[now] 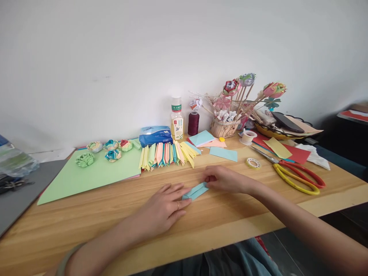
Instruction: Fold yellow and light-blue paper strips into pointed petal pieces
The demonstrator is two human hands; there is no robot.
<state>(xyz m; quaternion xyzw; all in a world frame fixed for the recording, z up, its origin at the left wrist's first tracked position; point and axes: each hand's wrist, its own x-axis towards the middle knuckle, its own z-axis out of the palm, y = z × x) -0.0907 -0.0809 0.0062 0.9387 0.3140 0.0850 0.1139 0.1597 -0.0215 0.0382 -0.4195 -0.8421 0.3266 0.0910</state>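
A small light-blue paper strip (196,191) with folded edges lies at a slant on the wooden table. Its left end is under the fingers of my left hand (169,204), which rests flat with the fingers spread and a ring on one of them. At the strip's right end, my right hand (220,179) has its fingers closed on the corner in a pinch. Beyond my hands stands a row of folded paper pieces (165,154) in several colours. A flat blue paper rectangle (223,153) lies behind my right hand.
Paper flowers (85,160) sit on green sheets (109,172) at the left. Red-and-yellow scissors (297,177) and a tape roll (253,163) lie right of my right hand. Behind are a bottle (177,122), a thread spool (193,123) and a basket (224,128) with flowers.
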